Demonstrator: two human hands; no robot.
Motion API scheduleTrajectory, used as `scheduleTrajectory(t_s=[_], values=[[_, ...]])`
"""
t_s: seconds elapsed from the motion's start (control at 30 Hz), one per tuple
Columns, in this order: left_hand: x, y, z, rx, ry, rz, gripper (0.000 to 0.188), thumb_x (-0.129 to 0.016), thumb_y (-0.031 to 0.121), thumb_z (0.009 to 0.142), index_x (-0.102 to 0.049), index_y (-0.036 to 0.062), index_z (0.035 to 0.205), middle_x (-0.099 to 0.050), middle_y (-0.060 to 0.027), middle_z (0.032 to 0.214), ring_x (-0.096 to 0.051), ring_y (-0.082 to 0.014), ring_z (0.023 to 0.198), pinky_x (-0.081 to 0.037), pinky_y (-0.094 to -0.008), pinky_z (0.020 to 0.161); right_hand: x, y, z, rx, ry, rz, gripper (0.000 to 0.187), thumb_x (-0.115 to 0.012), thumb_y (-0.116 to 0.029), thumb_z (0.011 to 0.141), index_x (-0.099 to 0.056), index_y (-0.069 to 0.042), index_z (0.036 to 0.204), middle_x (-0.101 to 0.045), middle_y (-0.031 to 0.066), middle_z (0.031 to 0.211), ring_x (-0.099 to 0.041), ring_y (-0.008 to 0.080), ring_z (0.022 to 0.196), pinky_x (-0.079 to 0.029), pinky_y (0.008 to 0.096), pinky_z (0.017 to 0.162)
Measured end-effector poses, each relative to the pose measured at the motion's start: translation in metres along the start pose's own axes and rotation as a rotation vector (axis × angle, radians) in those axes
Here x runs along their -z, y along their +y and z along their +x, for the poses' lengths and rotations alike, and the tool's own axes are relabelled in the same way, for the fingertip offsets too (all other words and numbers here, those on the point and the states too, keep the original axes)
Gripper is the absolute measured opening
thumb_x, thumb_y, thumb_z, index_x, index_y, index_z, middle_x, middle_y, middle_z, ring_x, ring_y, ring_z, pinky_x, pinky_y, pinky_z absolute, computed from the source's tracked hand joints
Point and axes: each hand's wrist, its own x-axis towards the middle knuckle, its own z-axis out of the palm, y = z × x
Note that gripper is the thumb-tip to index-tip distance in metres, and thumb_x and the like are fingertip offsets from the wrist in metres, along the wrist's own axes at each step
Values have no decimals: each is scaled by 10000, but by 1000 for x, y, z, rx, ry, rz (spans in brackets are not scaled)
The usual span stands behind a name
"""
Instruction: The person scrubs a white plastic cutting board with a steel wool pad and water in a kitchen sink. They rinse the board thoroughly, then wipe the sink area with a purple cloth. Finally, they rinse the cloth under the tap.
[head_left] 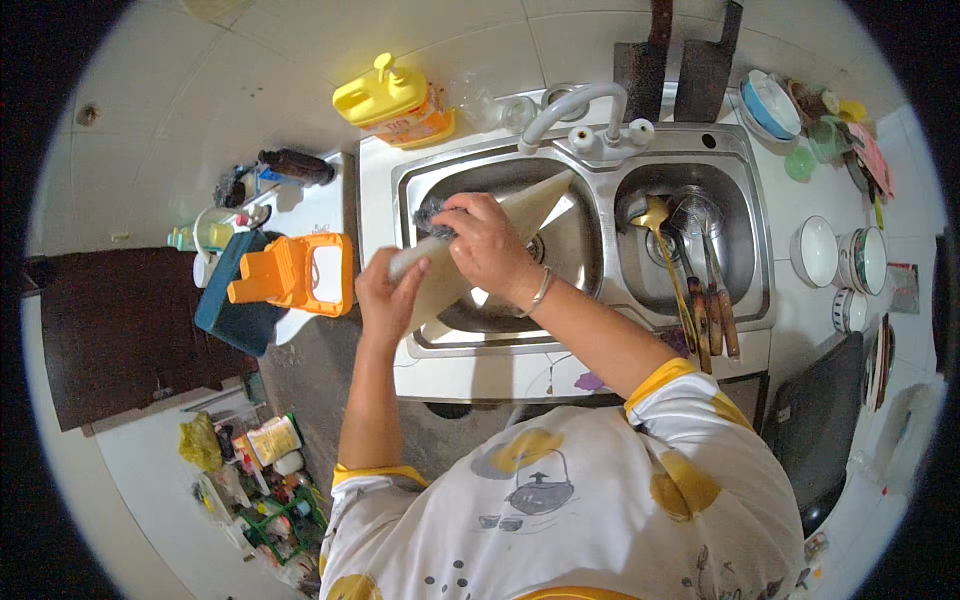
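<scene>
Above the left basin of the steel double sink [410, 190], my left hand [388, 292] grips the near left edge of a pale, flat board, which looks like a cutting board [540, 205]. The board is tilted, and part of it is hidden behind my right hand [492, 242]. In that right hand is a dark grey scouring pad [431, 215], pressed at the board's upper left edge. A white curved faucet [570, 105] stands behind the basin. The right basin holds a gold-coloured ladle [655, 213] and several wooden-handled utensils [716, 320].
Behind the sink, a yellow pump jug [385, 105] stands at left and two dark cleavers [708, 80] lean at right. Bowls [815, 250] sit on the right counter. An orange plastic container [300, 275] is at left, with cluttered goods [275, 440] below.
</scene>
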Motion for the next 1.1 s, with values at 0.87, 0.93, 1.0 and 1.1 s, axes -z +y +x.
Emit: scheduleTrajectory(t_s=[0.87, 0.93, 1.0, 1.1], values=[[104, -11, -87, -249, 283, -320, 163, -662, 82, 774, -601, -3, 899, -628, -71, 820, -574, -121, 738, -461, -250, 653, 153, 43, -51, -706, -195, 78, 421, -646, -250, 830, -543, -18, 1167, -595, 91, 1124, -532, 180, 1036, -388, 307, 938], [98, -34, -79, -197, 196, -354, 153, -659, 56, 774, -598, 13, 908, -628, -55, 821, -579, -116, 751, -461, -245, 653, 185, 20, -53, -617, -124, -112, 360, -637, -203, 836, -554, -7, 1126, -616, 77, 1066, -549, 162, 993, -409, 302, 904], [85, -56, -81, -157, 83, -325, 161, -690, 43, 765, -605, 17, 899, -639, -49, 832, -585, -104, 749, -468, -241, 673, 196, -24, -38, -676, -38, -54, 319, -646, -167, 825, -568, -16, 1095, -624, 67, 1035, -564, 156, 949, -430, 299, 864], [61, -92, -92, -165, 34, -282, 158, -685, 72, 788, -615, 18, 919, -647, -58, 837, -589, -102, 759, -474, -252, 648, 198, -52, -17, -495, -107, -244, 290, -660, -145, 800, -580, -27, 1052, -628, 73, 1014, -583, 173, 910, -442, 296, 833]])
